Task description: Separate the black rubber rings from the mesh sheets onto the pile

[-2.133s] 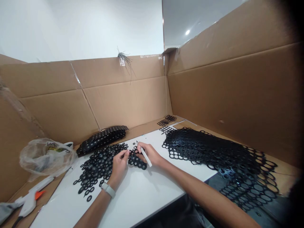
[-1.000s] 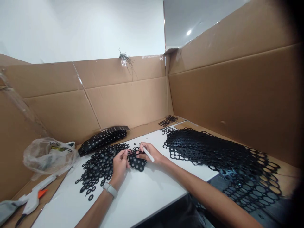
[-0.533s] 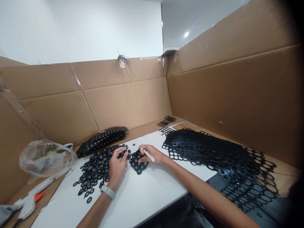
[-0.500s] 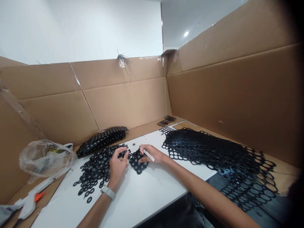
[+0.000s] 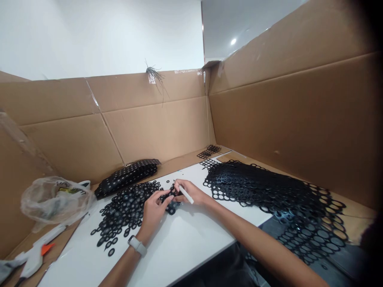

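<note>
My left hand (image 5: 153, 213), with a pale watch on its wrist, pinches a small black perforated piece (image 5: 171, 209) between thumb and fingers. On the other side of that piece, my right hand (image 5: 194, 193) grips a slim white pen-like tool (image 5: 186, 195), and its fingertips also touch the piece. The tool's tip is too small to make out. Part of the piece is covered by my fingers, and it sits at the middle of the white board (image 5: 191, 239). A heap of loose black rings and discs (image 5: 125, 205) spreads just left of my left hand.
A thick stack of black ring-mesh sheets (image 5: 257, 183) overhangs the board's right edge. Behind the heap lies a folded black perforated bundle (image 5: 128, 175). A clear plastic bag (image 5: 56, 201) and a white glue gun (image 5: 36, 255) are at left. Cardboard walls (image 5: 158, 119) surround the board.
My left hand has moved right and its fingers have closed on the black piece. The piece is now lifted and tilted between both hands; the right hand keeps the white tool.
</note>
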Available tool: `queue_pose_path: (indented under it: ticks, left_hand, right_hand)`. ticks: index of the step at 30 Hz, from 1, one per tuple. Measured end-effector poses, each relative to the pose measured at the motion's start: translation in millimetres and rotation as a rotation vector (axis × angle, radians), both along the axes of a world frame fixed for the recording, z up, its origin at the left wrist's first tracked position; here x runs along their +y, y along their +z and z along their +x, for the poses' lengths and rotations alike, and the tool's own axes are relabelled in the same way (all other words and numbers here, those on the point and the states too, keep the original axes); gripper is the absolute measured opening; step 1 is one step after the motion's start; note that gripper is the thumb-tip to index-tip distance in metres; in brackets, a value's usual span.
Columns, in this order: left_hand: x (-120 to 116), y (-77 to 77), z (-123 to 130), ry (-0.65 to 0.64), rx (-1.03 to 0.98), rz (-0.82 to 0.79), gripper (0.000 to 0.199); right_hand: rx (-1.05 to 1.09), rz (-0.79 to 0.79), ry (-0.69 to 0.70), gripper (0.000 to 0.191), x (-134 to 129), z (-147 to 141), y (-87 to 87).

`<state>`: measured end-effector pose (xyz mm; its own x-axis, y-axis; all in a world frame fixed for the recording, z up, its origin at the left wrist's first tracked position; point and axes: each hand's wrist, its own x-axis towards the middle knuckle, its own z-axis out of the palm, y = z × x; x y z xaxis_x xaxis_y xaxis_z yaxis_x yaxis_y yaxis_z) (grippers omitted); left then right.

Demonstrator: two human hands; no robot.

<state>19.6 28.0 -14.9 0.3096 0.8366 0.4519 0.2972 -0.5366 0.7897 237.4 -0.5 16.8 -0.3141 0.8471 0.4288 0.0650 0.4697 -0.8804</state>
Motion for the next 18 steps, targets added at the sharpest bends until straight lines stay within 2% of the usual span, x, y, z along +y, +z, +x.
queue_pose_path:
  ticks: [5,8,13,18]
  left_hand:
    - [12.2,-13.4,-0.1,0.051,-0.104,-0.163,0.027]
    - [21.8,-10.7,-11.4,0.140,-0.184,-0.180,0.031]
    - [35.9,8.4,-46.1,0.294,-0.212,-0.079,0.033]
    - [36.6,13.9,-57.0,0.272,-0.064,0.070,0.027]
  right_hand:
    - [-0.055,0.046,-0.037,0.026,-4.8,-3.2,1.0]
    - [-0.080,0.079,-0.061,0.025,-4.4,1.0,-0.1]
    - [-0.158,0.099,-0.084,0.024,0.2,13.6,-1.3]
    - [-0.211,0.071,-0.037,0.022,3.5,18.6,-2.6]
